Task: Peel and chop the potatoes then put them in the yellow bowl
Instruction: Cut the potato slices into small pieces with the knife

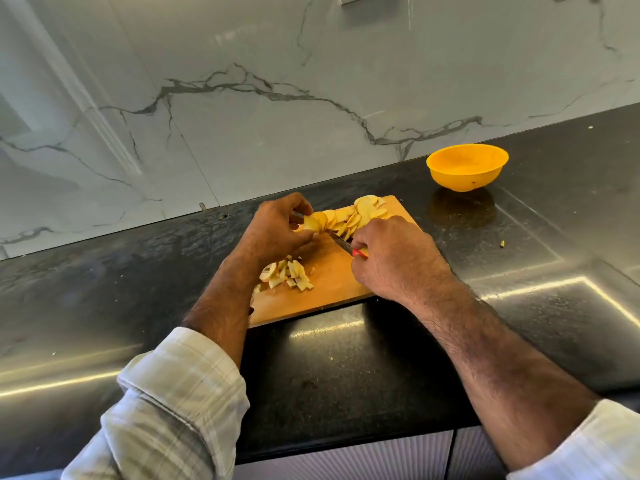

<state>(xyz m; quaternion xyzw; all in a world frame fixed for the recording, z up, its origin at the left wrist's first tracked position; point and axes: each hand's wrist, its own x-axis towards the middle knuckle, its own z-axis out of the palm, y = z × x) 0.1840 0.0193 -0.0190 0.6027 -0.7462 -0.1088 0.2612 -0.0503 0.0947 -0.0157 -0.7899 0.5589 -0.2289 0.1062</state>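
Observation:
A wooden cutting board [332,289] lies on the black counter. My left hand [277,226] pinches a piece of potato [311,224] at the board's far left. My right hand [394,258] grips a knife with a red handle [360,253]; its blade [339,241] points toward the held piece. A row of thin potato slices [356,214] fans along the board's far edge. A pile of small chopped pieces [289,273] sits near my left wrist. The yellow bowl [467,167] stands beyond the board to the right, and it looks empty.
A marble backsplash [277,116] rises behind the counter [519,258]. Small scraps [501,243] lie on the counter to the right. The counter's front edge [346,445] runs below my forearms, with cabinet fronts under it.

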